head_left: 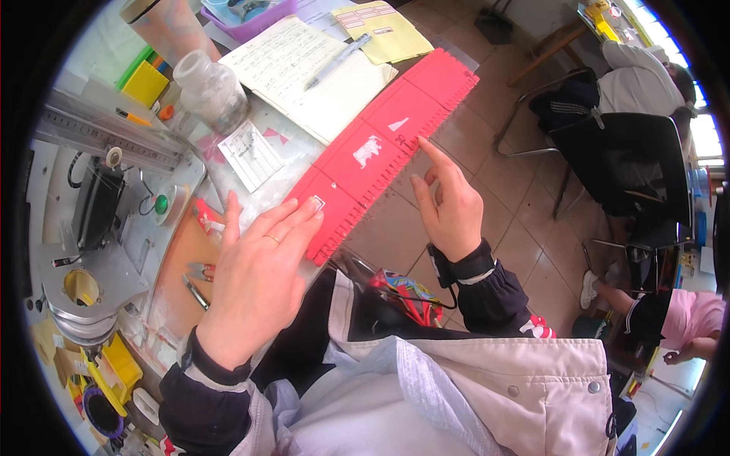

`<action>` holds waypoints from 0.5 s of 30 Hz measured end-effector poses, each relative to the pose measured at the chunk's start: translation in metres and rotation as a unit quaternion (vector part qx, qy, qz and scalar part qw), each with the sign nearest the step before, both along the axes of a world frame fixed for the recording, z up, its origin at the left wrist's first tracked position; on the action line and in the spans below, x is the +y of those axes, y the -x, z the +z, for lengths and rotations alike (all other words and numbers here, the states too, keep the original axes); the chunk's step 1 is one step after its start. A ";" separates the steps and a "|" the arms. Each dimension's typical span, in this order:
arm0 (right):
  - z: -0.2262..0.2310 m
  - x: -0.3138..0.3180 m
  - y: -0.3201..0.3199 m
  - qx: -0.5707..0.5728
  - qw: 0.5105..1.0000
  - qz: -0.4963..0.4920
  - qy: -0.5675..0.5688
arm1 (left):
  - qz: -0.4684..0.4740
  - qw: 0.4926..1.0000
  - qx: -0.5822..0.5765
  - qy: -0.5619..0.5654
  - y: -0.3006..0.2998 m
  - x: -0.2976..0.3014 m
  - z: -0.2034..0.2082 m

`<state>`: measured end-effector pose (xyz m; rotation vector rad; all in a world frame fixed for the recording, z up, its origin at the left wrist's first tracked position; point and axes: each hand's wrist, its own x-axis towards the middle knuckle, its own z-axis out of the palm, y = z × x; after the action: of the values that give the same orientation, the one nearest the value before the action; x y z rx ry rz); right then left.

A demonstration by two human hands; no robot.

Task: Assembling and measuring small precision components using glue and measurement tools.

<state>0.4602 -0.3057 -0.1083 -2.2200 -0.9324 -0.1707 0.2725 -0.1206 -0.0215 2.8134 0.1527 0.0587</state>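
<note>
While the left hand [262, 262] lies spread on the red strip [391, 148], right hand [454, 204] half-curled, empty, forefinger at strip's edge

one head-worn fisheye view looks steeply down from close above the red strip [384, 163].

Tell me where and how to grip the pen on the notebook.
Pinch the pen around mid-barrel, probably best from above, with fingers on its two long sides: it is slender, lies across the open notebook, and nothing covers it.
</note>
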 end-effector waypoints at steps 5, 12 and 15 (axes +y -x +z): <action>0.002 0.002 -0.003 -0.003 0.999 -0.015 -0.038 | -0.002 1.000 0.003 -0.003 0.000 0.001 0.003; -0.002 0.001 -0.007 -0.008 1.000 -0.010 -0.015 | -0.009 1.000 0.001 -0.001 -0.002 0.002 0.001; -0.002 0.003 -0.008 -0.015 0.999 -0.013 -0.033 | -0.005 1.000 0.005 -0.002 -0.001 0.002 0.003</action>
<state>0.4686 -0.3024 -0.1101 -2.1749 -0.9012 -0.2433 0.2735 -0.1182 -0.0188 2.8184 0.1401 0.0425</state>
